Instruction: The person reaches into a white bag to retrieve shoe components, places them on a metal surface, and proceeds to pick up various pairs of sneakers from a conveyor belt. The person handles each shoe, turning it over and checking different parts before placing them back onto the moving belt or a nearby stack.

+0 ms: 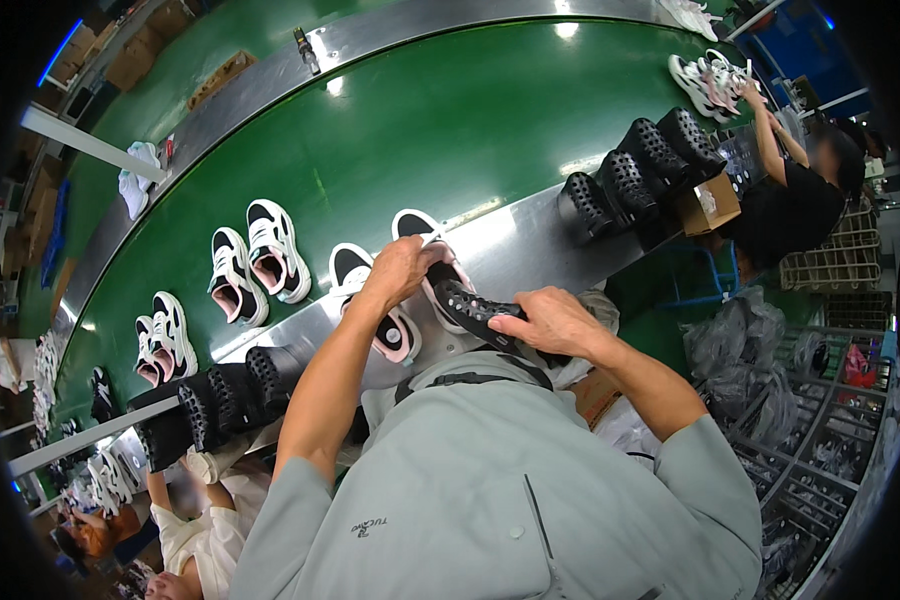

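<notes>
My right hand [553, 321] is wrapped round the heel end of a black perforated shoe last [473, 305]. The last's front end points into the opening of a white, black and pink sneaker [411, 222] at the bench edge. My left hand [398, 268] is closed on that sneaker's upper near the tongue and laces; the fingertips are partly hidden. Just left of it, behind my left wrist, stands a matching sneaker [348, 264], its pink-lined opening toward me.
A green conveyor [400, 130] runs past a metal ledge [510, 235]. Sneaker pairs [260, 255] stand on it to the left. Several black lasts line the ledge at right [630, 185] and left [232, 400]. Co-workers [795, 185] work at both sides. A wire rack [805, 470] stands lower right.
</notes>
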### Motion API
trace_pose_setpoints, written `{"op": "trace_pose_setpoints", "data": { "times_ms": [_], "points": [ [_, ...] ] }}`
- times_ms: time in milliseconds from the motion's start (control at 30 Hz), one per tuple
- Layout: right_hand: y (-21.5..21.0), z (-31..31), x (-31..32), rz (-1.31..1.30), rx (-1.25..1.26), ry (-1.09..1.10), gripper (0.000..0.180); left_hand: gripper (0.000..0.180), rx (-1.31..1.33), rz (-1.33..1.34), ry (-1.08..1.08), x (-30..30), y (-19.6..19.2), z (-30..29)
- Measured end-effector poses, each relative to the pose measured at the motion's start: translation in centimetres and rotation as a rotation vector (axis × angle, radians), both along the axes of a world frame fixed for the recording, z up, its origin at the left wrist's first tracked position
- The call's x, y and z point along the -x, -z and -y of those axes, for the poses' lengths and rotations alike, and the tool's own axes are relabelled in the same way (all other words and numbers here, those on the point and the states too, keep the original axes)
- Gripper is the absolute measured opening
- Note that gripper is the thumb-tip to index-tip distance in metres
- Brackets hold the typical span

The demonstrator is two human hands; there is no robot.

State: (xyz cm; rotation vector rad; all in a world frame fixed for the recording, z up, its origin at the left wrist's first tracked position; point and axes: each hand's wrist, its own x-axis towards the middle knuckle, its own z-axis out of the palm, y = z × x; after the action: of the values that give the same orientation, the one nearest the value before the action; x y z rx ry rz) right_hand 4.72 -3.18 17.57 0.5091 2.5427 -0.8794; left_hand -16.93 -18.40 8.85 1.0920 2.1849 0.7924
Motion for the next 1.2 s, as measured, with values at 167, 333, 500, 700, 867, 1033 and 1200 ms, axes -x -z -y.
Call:
{"op": "trace_pose_setpoints", "data": {
  "times_ms": [167, 333, 500, 700, 867, 1033, 1200],
  "points": [
    [2.3, 1.2, 1.3, -0.029, -0.054, 0.126, 0.052, 0.027, -0.102, 0.154, 0.115, 0.5, 1.7, -0.5],
    [4.9, 1.9, 2.1, -0.074, -0.310, 0.104, 0.045, 0.015, -0.076, 0.104, 0.293, -0.2, 1.9, -1.9],
    [10.5, 4.8, 4.3, -0.258, -0.409, 0.231, 0.036, 0.015, -0.287, -0.023, 0.222, -1.4, 4.0, -3.0],
    [10.7, 2.2, 1.6, -0.513, -0.192, 0.317, 0.046, 0.113, -0.031, 0.184, -0.193, -5.2, 3.2, -0.1],
    [13.1, 1.5, 4.7, -0.239, -0.201, 0.346, 0.034, 0.081, -0.048, 0.042, -0.389, -7.0, 5.3, -1.8],
    [15.1, 2.1, 6.3, -0.207, -0.261, 0.379, 0.036, 0.049, 0.062, -0.049, -0.473, -6.5, 6.7, -2.3],
    [16.2, 0.4, 5.6, -0.259, -0.262, 0.314, 0.034, 0.031, 0.021, -0.236, -0.310, -10.2, -1.1, 4.5]
  ]
}}
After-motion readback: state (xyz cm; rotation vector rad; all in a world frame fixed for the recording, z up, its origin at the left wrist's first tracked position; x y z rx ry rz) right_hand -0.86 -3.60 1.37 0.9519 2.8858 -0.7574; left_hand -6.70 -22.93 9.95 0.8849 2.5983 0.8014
